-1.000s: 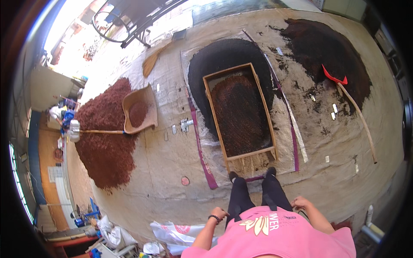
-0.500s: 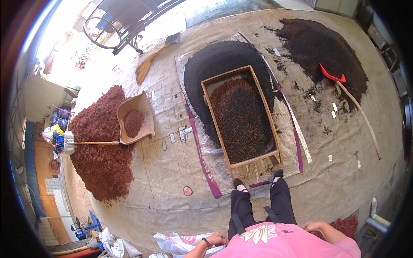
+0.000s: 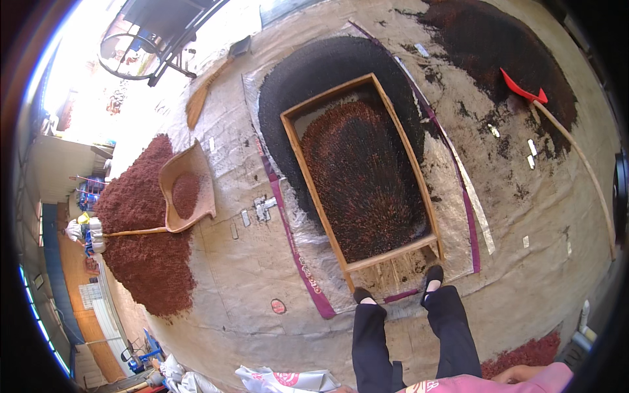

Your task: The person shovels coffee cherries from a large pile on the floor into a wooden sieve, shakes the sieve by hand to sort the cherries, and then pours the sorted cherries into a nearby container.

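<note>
A wooden-framed sieve box (image 3: 293, 147), filled with dark and reddish-brown grains (image 3: 357, 177), stands in front of my feet. It sits over a heap of fine black material (image 3: 278, 98) spread on a silvery sheet with purple edging. Of my left hand (image 3: 342, 390) only a sliver of skin shows at the lower edge, near a white sack (image 3: 288, 378). My right hand (image 3: 506, 376) is partly seen beside my pink shirt, below a small reddish pile. Both hands are away from the sieve, and their fingers cannot be made out.
A reddish-brown heap (image 3: 141, 262) lies left, with a scoop basket (image 3: 204, 180) and a wooden handle against it. A red-bladed shovel (image 3: 524, 88) rests by a dark pile (image 3: 504, 46). A broom (image 3: 200, 101) and wheeled frame are at the far left; a person (image 3: 75, 229) is beyond.
The view has shifted, so both my hands have slipped mostly below the lower edge. The grains in the sieve box now lie spread out and streaked toward its near end.
</note>
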Demonstrator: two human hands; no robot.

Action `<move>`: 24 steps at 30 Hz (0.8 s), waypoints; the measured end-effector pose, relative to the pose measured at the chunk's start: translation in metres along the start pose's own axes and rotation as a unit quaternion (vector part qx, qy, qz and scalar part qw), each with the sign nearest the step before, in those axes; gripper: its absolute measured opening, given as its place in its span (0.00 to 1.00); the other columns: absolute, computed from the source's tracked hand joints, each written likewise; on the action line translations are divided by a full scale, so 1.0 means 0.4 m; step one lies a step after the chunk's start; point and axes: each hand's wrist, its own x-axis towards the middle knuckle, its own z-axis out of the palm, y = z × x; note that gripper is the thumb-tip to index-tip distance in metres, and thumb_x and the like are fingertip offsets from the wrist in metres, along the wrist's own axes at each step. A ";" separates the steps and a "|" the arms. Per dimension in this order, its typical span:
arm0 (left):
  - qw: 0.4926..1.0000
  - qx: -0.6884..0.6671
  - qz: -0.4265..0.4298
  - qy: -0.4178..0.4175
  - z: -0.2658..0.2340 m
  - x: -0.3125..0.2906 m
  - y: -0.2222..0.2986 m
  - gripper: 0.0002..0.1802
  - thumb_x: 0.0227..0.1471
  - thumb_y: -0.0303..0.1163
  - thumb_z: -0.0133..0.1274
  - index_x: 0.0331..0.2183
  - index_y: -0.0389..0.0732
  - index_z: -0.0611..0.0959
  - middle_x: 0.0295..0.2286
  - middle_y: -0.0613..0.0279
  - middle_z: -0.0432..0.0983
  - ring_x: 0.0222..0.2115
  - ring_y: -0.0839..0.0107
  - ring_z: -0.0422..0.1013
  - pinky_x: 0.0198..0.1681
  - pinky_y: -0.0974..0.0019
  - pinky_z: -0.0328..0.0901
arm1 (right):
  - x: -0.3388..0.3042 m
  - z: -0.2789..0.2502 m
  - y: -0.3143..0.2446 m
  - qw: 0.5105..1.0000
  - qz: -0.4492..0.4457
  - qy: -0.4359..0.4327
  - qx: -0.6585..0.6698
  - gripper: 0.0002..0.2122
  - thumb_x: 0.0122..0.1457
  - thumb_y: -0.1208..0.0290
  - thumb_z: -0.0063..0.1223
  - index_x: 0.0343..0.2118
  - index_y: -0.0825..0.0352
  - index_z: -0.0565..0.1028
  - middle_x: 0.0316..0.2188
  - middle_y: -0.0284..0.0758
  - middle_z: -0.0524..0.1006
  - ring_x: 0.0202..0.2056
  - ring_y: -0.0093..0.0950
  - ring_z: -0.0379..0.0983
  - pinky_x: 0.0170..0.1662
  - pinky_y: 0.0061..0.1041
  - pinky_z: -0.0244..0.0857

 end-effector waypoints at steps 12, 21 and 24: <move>0.911 -0.063 0.079 0.399 -0.544 0.654 0.139 0.12 0.39 0.24 0.48 0.31 0.35 0.74 0.21 0.61 0.70 0.17 0.74 0.68 0.18 0.71 0.64 | -0.056 -0.760 -0.217 0.689 -0.107 0.717 0.021 0.07 0.42 0.69 0.45 0.19 0.67 0.71 0.14 0.37 0.71 0.15 0.25 0.67 0.21 0.27 0.61; 0.923 -0.090 0.197 0.318 -0.768 0.870 0.310 0.35 0.27 0.30 0.60 0.42 0.38 0.66 0.30 0.63 0.69 0.32 0.71 0.65 0.33 0.68 0.62 | -0.028 -0.972 -0.837 0.659 -0.327 0.674 -0.067 0.28 0.42 0.66 0.55 0.48 0.67 0.60 0.40 0.41 0.67 0.39 0.29 0.65 0.42 0.26 0.59; 0.942 -0.077 0.195 0.262 -0.804 0.896 0.309 0.32 0.27 0.30 0.60 0.40 0.39 0.67 0.31 0.64 0.68 0.31 0.73 0.65 0.32 0.68 0.62 | -0.028 -0.988 -0.859 0.665 -0.320 0.668 -0.096 0.23 0.41 0.65 0.55 0.41 0.69 0.66 0.35 0.38 0.71 0.36 0.29 0.66 0.40 0.26 0.60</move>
